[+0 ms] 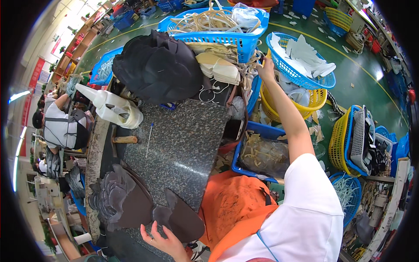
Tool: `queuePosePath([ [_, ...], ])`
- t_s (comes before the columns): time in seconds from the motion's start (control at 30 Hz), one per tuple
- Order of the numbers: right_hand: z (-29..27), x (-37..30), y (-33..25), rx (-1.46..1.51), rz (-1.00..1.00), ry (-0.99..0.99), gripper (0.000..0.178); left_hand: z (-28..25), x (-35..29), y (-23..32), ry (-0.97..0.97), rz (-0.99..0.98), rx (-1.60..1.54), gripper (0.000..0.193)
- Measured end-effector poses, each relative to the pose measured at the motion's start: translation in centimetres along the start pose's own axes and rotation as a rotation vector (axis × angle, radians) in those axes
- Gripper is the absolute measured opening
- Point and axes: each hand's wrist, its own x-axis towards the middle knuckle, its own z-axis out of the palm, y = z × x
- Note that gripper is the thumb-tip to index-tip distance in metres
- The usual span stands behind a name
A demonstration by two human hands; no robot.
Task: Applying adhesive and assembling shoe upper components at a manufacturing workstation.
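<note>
My left hand [165, 243] is open, fingers spread, at the near edge of the bench. Its fingertips are beside a dark brown-grey flat cut piece [183, 218], which lies next to a fanned stack of similar pieces [120, 198]. My right arm stretches far out to the right side of the bench. There my right hand [266, 70], fingers bent, is among tan scraps between the large blue basket [248, 41] and the yellow basket [321, 102]. What its fingers grip is too small to make out.
On the speckled stone slab [183, 135] are a hammer [125, 139], a silver pen [149, 139] and a white plastic bottle [115, 109]. Behind them rise a heap of black pieces [157, 67] and cream pieces [220, 69]. A blue bin [270, 179] of scraps stands at right. Other people sit at left.
</note>
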Motion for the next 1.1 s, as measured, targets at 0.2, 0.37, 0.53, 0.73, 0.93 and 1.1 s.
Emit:
queuePosePath([
  [0.2,0.4,3.9,4.1,-0.209,0.338,-0.631,0.055,-0.4,0.4,3.4,-0.022,0.115,0.085,0.026],
  [0.37,-5.6,-2.4,-1.4,0.011,-0.033,-0.356,0.031,-0.8,1.2,6.3,-0.052,0.168,0.030,0.024],
  [0.53,-17.3,-7.5,-4.9,0.273,-0.118,-0.208,0.020,0.8,3.1,11.4,-0.152,0.370,-0.067,0.021],
  [0.73,-21.0,-12.8,-9.7,0.459,-0.604,-0.423,0.009,5.4,5.6,20.7,-0.815,0.552,-0.704,0.029],
  [0.93,-21.8,-20.4,-12.5,0.190,-0.940,-0.765,0.015,15.8,5.6,28.1,-1.281,-0.431,-1.562,0.037],
  [1.1,-20.0,-18.7,-6.0,0.424,-0.108,-0.929,0.027,15.1,4.0,29.5,-1.174,-0.250,-1.523,0.026],
])
